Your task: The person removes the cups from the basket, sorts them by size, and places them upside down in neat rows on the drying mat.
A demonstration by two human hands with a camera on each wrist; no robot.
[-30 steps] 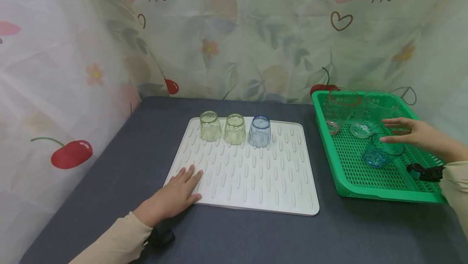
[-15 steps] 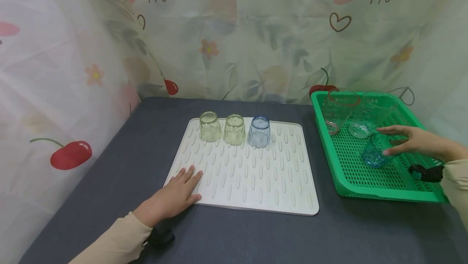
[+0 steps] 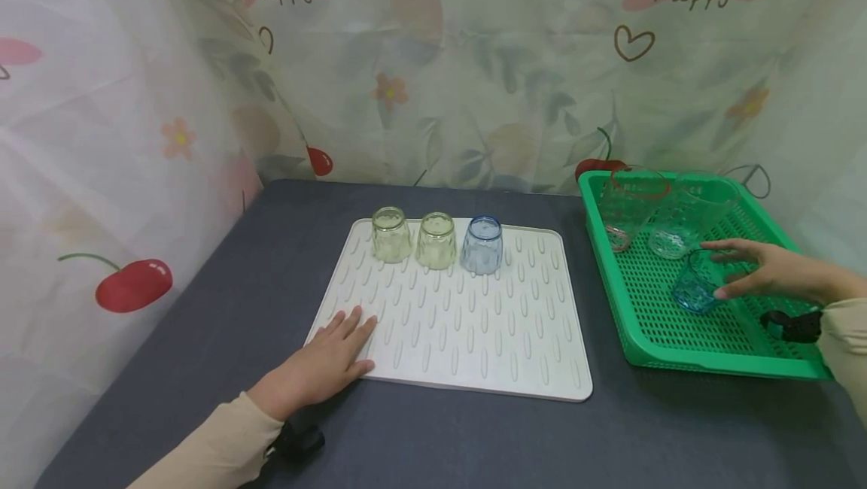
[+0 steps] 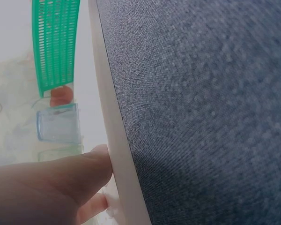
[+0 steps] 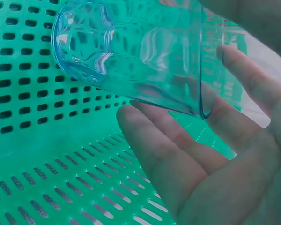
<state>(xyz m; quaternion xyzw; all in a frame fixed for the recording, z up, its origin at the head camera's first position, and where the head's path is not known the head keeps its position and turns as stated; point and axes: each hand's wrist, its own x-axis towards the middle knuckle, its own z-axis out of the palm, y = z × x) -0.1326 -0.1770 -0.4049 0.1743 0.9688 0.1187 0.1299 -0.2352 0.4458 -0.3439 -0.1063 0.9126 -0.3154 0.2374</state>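
Observation:
My left hand (image 3: 325,365) lies with fingers spread on the near left corner of a white ribbed drying mat (image 3: 467,338). In the left wrist view, the thumb (image 4: 91,166) rests at the mat's edge. Inside the green basket, my right hand (image 3: 772,271) has its thumb and fingers round the rim end of a tilted, clear blue glass (image 3: 698,290). The right wrist view shows the same glass (image 5: 131,51) between the thumb and fingers, its base pointing away from the palm. Two pale green glasses (image 3: 390,237) (image 3: 436,242) and a light blue glass (image 3: 482,247) stand in a row on the mat's far side.
The green basket (image 3: 630,346) stands at the right of the dark table (image 3: 433,436). Toward its back are a clear glass with a red rim (image 3: 626,211) and another clear glass (image 3: 677,237). Patterned cloth (image 3: 460,83) hangs behind the table and at both sides.
My right hand has lowered a little and its thumb and fingers have come round the blue glass. The left hand, the mat and the row of glasses have stayed put.

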